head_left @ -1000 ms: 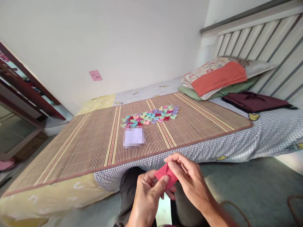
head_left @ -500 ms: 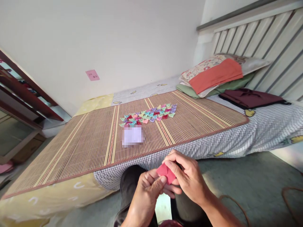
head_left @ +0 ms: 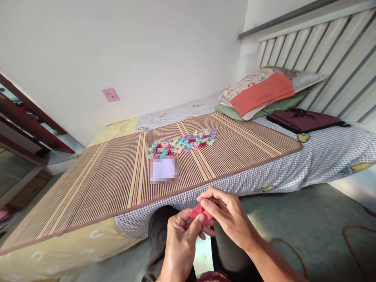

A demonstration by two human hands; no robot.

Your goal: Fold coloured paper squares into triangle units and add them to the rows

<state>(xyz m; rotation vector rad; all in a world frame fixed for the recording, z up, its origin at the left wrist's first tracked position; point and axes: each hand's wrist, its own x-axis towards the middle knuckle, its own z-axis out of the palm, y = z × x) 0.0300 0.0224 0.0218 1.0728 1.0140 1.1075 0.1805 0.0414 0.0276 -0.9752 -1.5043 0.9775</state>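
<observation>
A small red folded piece of paper (head_left: 196, 211) is held between my two hands, above my knees and in front of the bed's near edge. My left hand (head_left: 183, 231) pinches its lower side, the thumb lying on top of the paper. My right hand (head_left: 221, 207) grips the upper right part between thumb and fingers. Part of the paper is hidden under the fingers. Several small folded paper pieces (head_left: 183, 143) in many colours lie in rows on the striped mat, away from both hands.
The striped bamboo mat (head_left: 117, 172) covers the bed, with a blurred whitish item (head_left: 163, 170) on it. Stacked pillows (head_left: 261, 92) and a folded maroon cloth (head_left: 302, 120) lie at the right, by the headboard (head_left: 320, 58). A brown cord (head_left: 289, 246) crosses the floor.
The red paper has tilted and shows a narrower shape, and my left thumb has shifted upward on it. Both hands still hold it. The view has turned slightly to the right.
</observation>
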